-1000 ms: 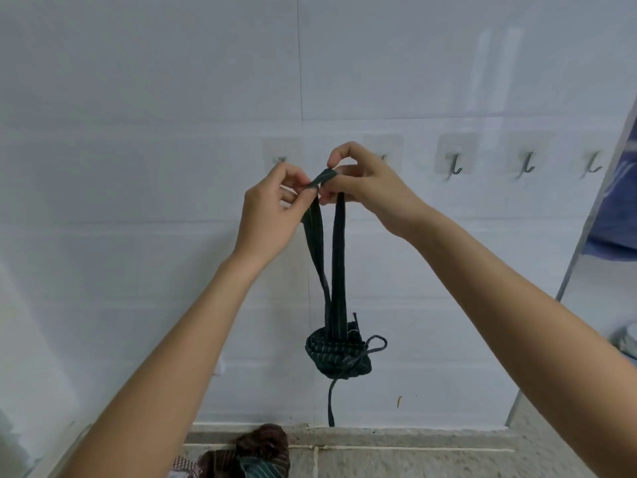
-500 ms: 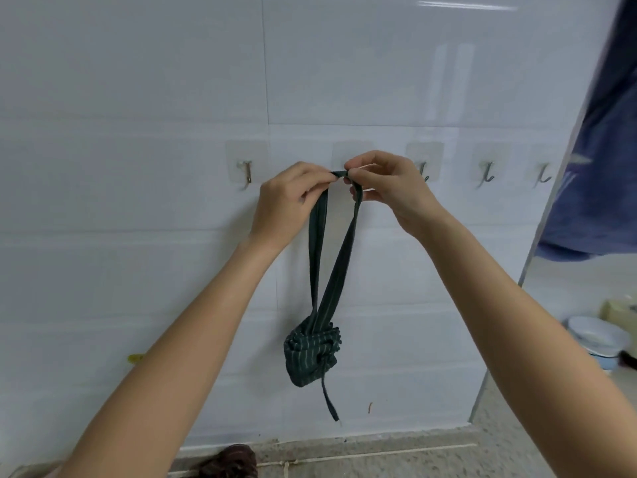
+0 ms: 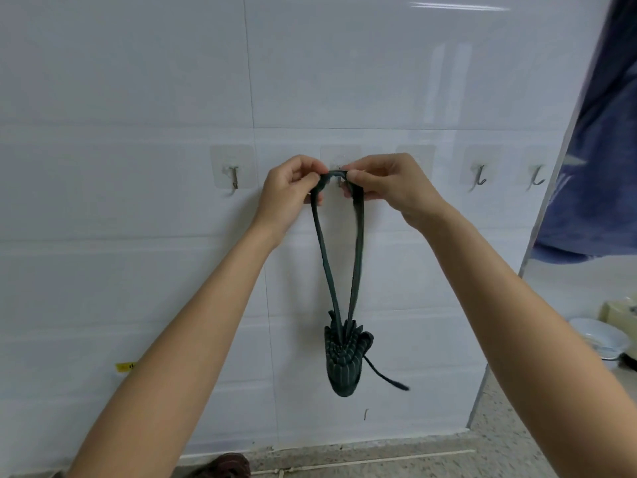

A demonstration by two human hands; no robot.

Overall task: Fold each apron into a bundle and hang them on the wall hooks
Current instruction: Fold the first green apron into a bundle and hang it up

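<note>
Hands, left (image 3: 287, 191) and right (image 3: 389, 186), pinch strap (image 3: 336, 174) (hook behind mostly hidden).

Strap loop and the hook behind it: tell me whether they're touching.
Cannot tell. In the head view both hands pinch the strap loop right before the hook; fingers hide any contact.

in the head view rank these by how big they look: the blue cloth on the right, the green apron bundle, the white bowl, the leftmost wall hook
1. blue cloth, cut off by the frame edge
2. green apron bundle
3. white bowl, close to the bundle, and partly hidden by the right arm, so unsure
4. leftmost wall hook
</note>
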